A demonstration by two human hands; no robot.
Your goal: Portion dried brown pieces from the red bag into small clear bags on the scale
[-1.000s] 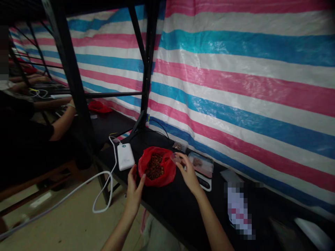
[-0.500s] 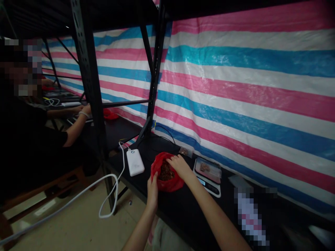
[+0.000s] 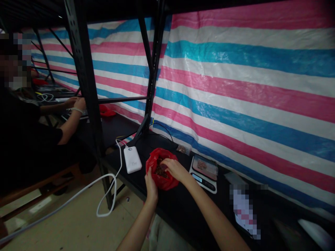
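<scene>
Nearest the camera, two bare forearms reached forward over the edge of a black shelf (image 3: 180, 209) that served as a worktable. The left hand (image 3: 151, 184) was closed on the near side of a red plastic bag (image 3: 160, 168), pinching its rim and holding the mouth open. A second earlier that hand had only hovered beside the bag with fingers loose, so the grip was new. The right hand (image 3: 175, 168) had also moved: a second ago it was raised just right of the bag with a small clear cup at its fingertips, and now it lay over the bag's mouth with fingers curled down into the brown contents (image 3: 158, 169). Whether it still held the cup could not be told. The bag therefore sat directly between and under both hands, touching each. Just left of the bag lay a white power bank (image 3: 132, 159) with a white cable (image 3: 110, 195) looping down toward the floor. Just right stood a small kitchen scale (image 3: 203, 173) bearing a clear tray. Farther left, another person's arm (image 3: 68, 122) rested on the next shelf. Behind everything hung a tarpaulin (image 3: 235, 87) striped pink, blue and white.
</scene>
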